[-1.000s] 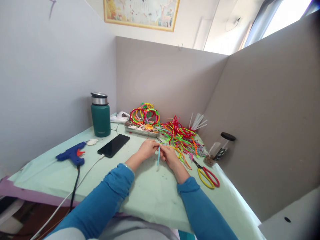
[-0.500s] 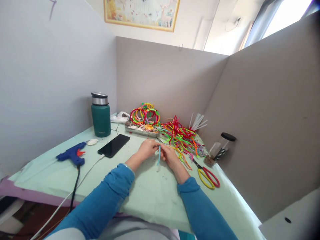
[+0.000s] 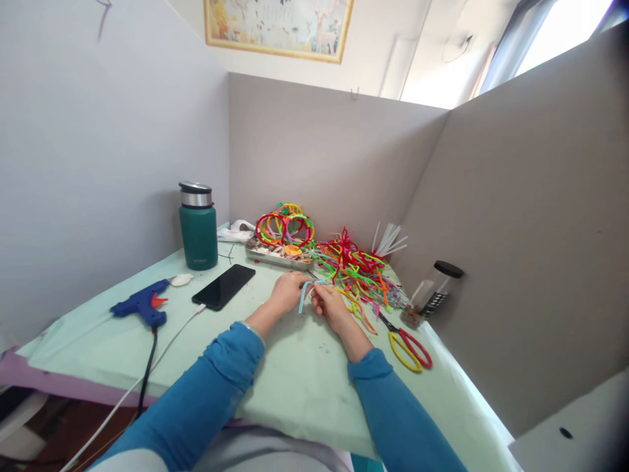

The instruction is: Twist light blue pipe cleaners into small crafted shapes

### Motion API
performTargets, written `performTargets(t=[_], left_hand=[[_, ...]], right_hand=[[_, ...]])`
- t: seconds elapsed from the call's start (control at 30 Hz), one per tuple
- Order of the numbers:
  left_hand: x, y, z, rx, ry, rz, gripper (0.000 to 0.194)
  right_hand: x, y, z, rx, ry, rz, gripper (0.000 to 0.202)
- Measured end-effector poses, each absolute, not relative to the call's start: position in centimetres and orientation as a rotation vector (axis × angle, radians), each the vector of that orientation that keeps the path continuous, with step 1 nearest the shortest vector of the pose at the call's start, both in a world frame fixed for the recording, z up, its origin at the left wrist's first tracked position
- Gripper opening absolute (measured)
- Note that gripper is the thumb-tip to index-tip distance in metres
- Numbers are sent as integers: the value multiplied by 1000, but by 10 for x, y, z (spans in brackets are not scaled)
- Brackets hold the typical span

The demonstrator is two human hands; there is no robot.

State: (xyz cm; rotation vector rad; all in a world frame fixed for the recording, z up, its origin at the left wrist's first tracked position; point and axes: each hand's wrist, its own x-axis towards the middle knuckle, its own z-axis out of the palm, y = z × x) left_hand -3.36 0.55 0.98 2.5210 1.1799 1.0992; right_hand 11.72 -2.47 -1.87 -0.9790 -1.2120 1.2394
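A light blue pipe cleaner (image 3: 303,299) is held between my two hands above the middle of the table. It bends over near the fingertips, and one end hangs down. My left hand (image 3: 289,293) is closed, its fingertips pinching the pipe cleaner near the bend. On the other side, my right hand (image 3: 330,305) pinches the same strand between thumb and fingers. Just beyond my hands lies a tangled heap of coloured pipe cleaners (image 3: 351,259). Scissors (image 3: 410,347) with yellow and red handles rest to the right of my right hand.
A metal tray (image 3: 280,261) with small pieces stands at the back, coloured rings (image 3: 285,228) above it. To the left are a green bottle (image 3: 198,236), a phone (image 3: 225,286) with a white cable and a blue glue gun (image 3: 142,301). A clear jar (image 3: 432,295) leans at the right edge.
The hanging end of the pipe cleaner has swung left, and the strand now arches between my hands. My right fingertips have drawn slightly apart from my left ones.
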Motion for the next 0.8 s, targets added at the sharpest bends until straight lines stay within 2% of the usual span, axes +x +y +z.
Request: performTargets(t=[0.8], left_hand=[[-29, 4, 15, 2320, 1257, 1048, 24]], right_hand=[[116, -25, -19, -971, -1197, 1173, 33]])
